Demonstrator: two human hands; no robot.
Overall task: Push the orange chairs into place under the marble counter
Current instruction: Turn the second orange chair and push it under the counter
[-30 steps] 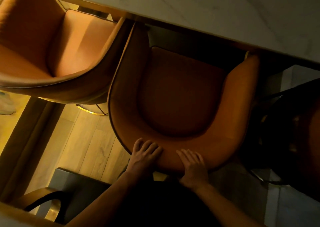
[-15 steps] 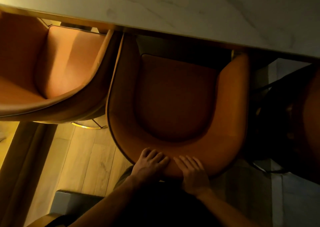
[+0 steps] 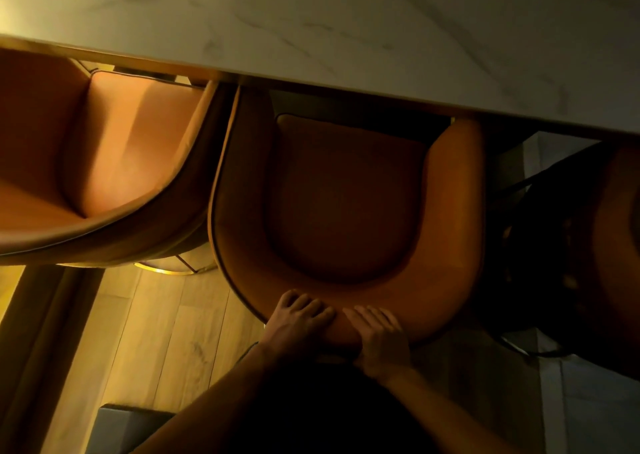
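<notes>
The middle orange chair (image 3: 346,204) stands in front of me, its seat front tucked just under the edge of the marble counter (image 3: 346,30). My left hand (image 3: 298,322) and my right hand (image 3: 377,339) lie side by side on top of its curved backrest, fingers draped over the rim. A second orange chair (image 3: 131,148) is at the left, touching or nearly touching the middle chair's arm, its seat partly beneath the counter. A third chair (image 3: 620,245) sits in deep shadow at the right edge.
Wooden floor (image 3: 156,332) shows at the lower left. A gold base ring (image 3: 166,268) peeks out below the left chair. A grey block (image 3: 117,426) lies at the bottom left. Pale floor tiles (image 3: 588,401) are at the lower right.
The middle chair has slid forward under the counter with both hands staying on its backrest. The hands have come closer together, and the counter now fills more of the view.
</notes>
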